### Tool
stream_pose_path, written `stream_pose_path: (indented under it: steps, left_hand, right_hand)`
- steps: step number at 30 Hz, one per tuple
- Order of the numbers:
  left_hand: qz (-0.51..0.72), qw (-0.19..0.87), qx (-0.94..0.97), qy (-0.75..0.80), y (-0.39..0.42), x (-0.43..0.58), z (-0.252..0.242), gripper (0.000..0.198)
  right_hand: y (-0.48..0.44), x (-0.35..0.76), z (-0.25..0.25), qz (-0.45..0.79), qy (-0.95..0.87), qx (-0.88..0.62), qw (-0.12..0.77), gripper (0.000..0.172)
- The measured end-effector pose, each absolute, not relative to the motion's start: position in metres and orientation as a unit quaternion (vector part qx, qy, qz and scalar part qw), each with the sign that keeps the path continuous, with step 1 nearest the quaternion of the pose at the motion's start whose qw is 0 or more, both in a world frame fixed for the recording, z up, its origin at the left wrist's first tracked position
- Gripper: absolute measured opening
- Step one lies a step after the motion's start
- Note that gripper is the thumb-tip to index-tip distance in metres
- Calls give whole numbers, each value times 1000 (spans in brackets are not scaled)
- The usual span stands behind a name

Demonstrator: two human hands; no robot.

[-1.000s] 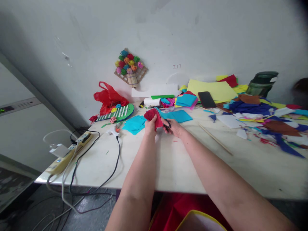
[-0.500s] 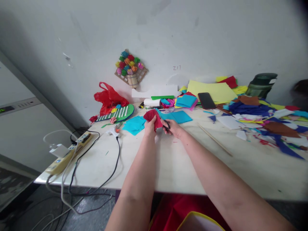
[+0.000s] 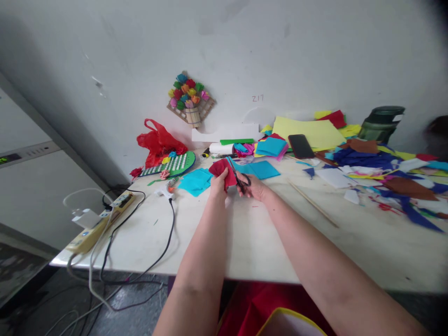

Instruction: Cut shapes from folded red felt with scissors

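My left hand is closed on a piece of red paper, its upper edge fanned out above the fingers. In my right hand is a pair of black-handled scissors, the blades pointing up and left at the right edge of the red paper. Whether the blades bite into the paper I cannot tell. Blue paper squares lie to the left of my left hand, and a larger blue sheet is behind my right hand.
Along the left edge sit a power strip and a glue gun with its cable. A wooden stick lies right of my forearm. Further back are a phone, a green bottle, paper scraps and a red bag.
The scissors have opened wider, with the handle loops spread and the blades now showing along the red paper. My left hand and the paper have stayed nearly in place.
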State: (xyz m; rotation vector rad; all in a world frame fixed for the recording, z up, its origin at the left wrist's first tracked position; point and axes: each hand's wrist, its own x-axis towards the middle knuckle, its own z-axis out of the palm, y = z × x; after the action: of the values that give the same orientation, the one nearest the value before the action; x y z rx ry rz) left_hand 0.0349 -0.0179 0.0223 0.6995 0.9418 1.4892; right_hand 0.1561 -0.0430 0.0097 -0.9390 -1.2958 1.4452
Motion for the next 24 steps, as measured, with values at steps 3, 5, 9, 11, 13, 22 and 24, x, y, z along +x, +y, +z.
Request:
stream_pose_path:
  steps: [3,5,9,11,13,22,24]
  left_hand:
    - [633,585,304,404,-20,36,24,26]
    - [631,588,303,405,-21,36,25,24]
    - [634,593,296,398,-23,37,27,21]
    - [637,595,294,392,-23,37,27,20]
    - [640,596,292,387,-22,37,26,17]
    - [652,585,286,389,-17,34,22,18]
    - [654,583,283,390,-17,34,22,18]
  right_hand:
    - [-43,158,10,592,-529,-385,470,45]
    - [-42,159,10,591,-529,-386,470,45]
    - [-41,162,11,587,-529,-391,472,43]
    - [-40,163,11,584,-531,-394,471,42]
    - [-41,164,11,585,-534,-394,467,41]
    - [-43,165,13,613,-553,-375,422,43]
    - [-43,167,14,612,-554,-378,420,43]
